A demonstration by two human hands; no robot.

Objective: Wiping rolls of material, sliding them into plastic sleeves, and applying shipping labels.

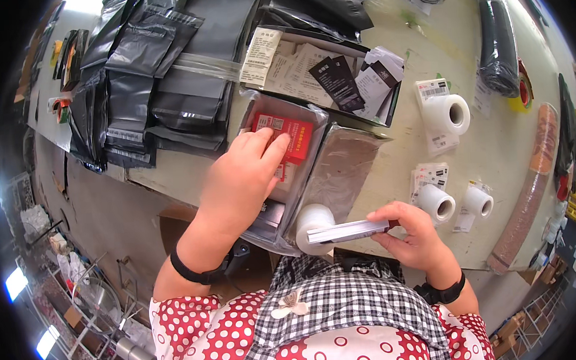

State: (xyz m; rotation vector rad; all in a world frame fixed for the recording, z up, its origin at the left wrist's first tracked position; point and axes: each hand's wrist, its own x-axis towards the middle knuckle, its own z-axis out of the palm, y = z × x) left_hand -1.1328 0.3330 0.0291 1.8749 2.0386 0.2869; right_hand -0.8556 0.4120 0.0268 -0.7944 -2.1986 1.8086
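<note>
My left hand [236,179] reaches into a grey plastic-lined tray [317,123], its fingers curled onto a red printed card [297,140] at the tray's far end. The thumb is hidden, but the fingers press on the card. More red and white cards lie beneath it, and a dark stack [271,213] sits at the near end. In front of my body, my right hand [411,235] is closed on one end of a stack of white-edged cards [348,231], held roughly level. A white label roll [313,219] stands just behind the stack's left end.
Beyond the tray, a black box [389,113] holds loose paper slips and black cards. Black plastic bags [141,51] pile up at the left. Label rolls [454,114] stand on the right, with a black film roll [496,45] and a long patterned tube [529,180] farther over.
</note>
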